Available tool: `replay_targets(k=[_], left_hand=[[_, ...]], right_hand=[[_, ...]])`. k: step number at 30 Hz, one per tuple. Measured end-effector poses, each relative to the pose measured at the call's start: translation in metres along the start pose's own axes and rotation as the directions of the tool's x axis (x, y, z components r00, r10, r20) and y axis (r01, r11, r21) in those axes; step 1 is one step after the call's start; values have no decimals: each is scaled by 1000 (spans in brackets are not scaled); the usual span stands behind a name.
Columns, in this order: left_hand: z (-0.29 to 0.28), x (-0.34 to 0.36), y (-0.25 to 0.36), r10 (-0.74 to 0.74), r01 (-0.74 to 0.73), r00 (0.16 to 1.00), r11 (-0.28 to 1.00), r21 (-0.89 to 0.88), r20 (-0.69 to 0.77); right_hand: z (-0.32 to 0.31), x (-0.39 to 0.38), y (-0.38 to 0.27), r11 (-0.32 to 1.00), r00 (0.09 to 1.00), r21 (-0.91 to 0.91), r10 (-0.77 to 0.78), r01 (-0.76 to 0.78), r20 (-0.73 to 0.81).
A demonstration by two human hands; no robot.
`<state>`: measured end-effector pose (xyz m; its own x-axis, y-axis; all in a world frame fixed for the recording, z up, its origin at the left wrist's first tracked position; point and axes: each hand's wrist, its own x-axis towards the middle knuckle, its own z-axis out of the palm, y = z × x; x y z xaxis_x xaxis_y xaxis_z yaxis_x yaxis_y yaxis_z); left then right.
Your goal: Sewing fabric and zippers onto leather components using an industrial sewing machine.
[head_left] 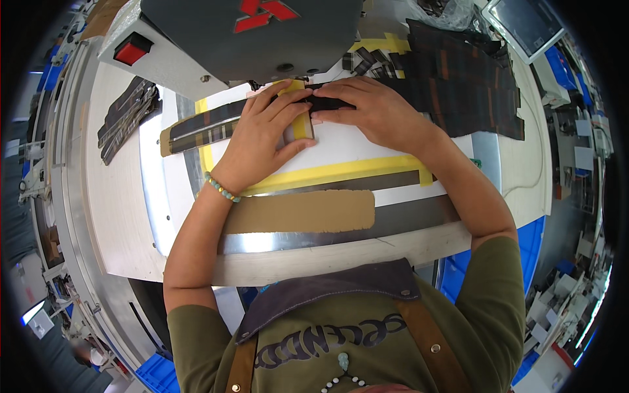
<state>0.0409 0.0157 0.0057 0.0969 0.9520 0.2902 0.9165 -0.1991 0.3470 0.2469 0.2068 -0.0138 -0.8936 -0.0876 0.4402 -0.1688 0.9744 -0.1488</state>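
My left hand [267, 124] lies with fingers spread over a small block or card [308, 129] edged with yellow tape, in front of the machine head [262, 39]. Under and left of that hand runs a stiff brown-edged template with a dark plaid fabric strip [206, 126] on it. My right hand [377, 108] is open, its fingertips and thumb apart, resting on black fabric [327, 103] close to the left fingertips. Machine parts below the head are hidden by the hands.
A brown card strip [301, 211] lies along the metal plate's near edge. Dark plaid pieces [458, 85] are heaped at right, with folded plaid scraps [373, 63] behind my right hand. More plaid strips [128, 118] lie at left. A screen [524, 26] stands far right.
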Motion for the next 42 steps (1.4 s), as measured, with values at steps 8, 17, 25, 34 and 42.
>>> replay_targets(k=[8, 17, 25, 34, 42], left_hand=[[0, -3, -2, 30, -30, 999, 999, 41, 19], [-2, 0, 3, 56, -72, 996, 969, 236, 73], [0, -2, 3, 52, -66, 996, 971, 229, 69], [-1, -1, 6, 63, -81, 995, 969, 235, 84], [-12, -9, 5, 12, -19, 997, 995, 102, 71]], right_hand=[[2, 1, 1, 997, 1000, 76, 25, -24, -16], [0, 1, 8, 966, 996, 244, 90, -90, 9], [1, 1, 6, 970, 997, 231, 78, -76, -2], [-2, 1, 7, 957, 995, 275, 97, -93, -1], [1, -1, 8, 966, 997, 251, 75, -66, -26]])
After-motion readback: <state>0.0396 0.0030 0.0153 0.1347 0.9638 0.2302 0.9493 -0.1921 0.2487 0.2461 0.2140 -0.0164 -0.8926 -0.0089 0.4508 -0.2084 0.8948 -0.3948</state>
